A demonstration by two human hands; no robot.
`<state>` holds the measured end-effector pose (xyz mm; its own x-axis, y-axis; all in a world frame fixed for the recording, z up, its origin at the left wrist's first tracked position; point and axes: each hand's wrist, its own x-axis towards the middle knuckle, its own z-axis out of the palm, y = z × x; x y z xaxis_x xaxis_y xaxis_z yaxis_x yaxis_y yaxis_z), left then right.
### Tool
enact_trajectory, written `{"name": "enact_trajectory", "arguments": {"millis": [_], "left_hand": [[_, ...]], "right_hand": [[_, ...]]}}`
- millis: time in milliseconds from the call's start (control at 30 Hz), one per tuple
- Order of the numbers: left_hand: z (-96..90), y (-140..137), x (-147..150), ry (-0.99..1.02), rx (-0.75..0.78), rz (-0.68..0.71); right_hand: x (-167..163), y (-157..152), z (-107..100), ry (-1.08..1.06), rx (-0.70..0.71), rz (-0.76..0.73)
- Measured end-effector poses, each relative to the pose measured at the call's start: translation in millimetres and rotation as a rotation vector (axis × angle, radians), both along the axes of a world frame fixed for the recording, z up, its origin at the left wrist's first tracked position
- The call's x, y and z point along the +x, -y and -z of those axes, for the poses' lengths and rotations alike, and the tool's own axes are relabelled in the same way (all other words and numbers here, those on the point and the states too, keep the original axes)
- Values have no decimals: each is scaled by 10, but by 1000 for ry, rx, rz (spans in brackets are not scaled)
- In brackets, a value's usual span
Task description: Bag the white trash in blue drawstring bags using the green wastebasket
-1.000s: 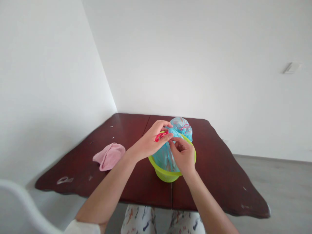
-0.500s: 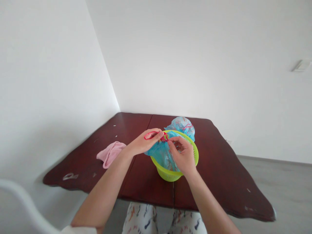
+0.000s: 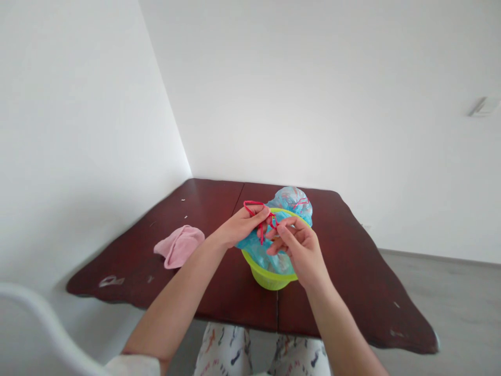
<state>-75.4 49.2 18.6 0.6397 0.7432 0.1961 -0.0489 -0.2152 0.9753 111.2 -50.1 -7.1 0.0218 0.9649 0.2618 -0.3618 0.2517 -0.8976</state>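
Over a yellow-green plastic basket (image 3: 270, 281), both my hands are on a red drawstring (image 3: 253, 202). My left hand (image 3: 247, 223) pinches it between thumb and fingers, a loop standing up above the knuckles and one end hanging down. Thumb and index finger of my right hand (image 3: 299, 243) close on another part of the string, close to the left fingertips. A blue translucent plastic bag (image 3: 254, 249) lies in the basket and spills over its left rim; my hands hide part of it. Its contents cannot be made out.
Behind the basket sits a second blue bag (image 3: 293, 201) with a pink-red string. A folded pink cloth (image 3: 182, 245) lies on the dark red table (image 3: 235, 308) at the left. White walls stand behind and left; a pale chair edge (image 3: 43, 318) shows lower left.
Both hands have shifted slightly right. The string's loop now stands higher over my left hand, and a hanging end shows below. My right hand's other fingers have spread out.
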Motion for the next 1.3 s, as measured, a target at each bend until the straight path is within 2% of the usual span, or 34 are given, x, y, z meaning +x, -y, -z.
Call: {"name": "enact_trajectory", "arguments": {"millis": [100, 200, 333, 467, 667, 833, 967, 1067, 1133, 1233, 1300], "left_hand": [[-19, 17, 16, 18, -19, -12], [-15, 36, 44, 16, 10, -38], [-4, 72, 97, 6, -14, -53], [-23, 85, 120, 13, -4, -129], [-20, 60, 91, 31, -22, -169], [11, 57, 100, 47, 1, -145], [17, 76, 62, -14, 161, -80], [34, 94, -2, -94, 268, -47], [48, 101, -35, -131, 265, -66], [50, 106, -43, -122, 203, -98], [34, 110, -23, -101, 180, -86]], "right_hand": [[100, 38, -41, -133, -73, -120], [145, 86, -92, -169, -118, -209], [73, 145, -170, -103, -138, -279], [36, 186, -205, 24, -100, -253], [185, 224, -185, 162, -11, -67], [173, 204, -58, 248, 116, 124], [161, 146, 83, 386, 187, 241], [189, 123, 134, 387, 194, 277], [215, 121, 143, 381, 211, 350], [248, 110, 138, 476, 314, 506], [261, 92, 126, 602, 370, 513]]}}
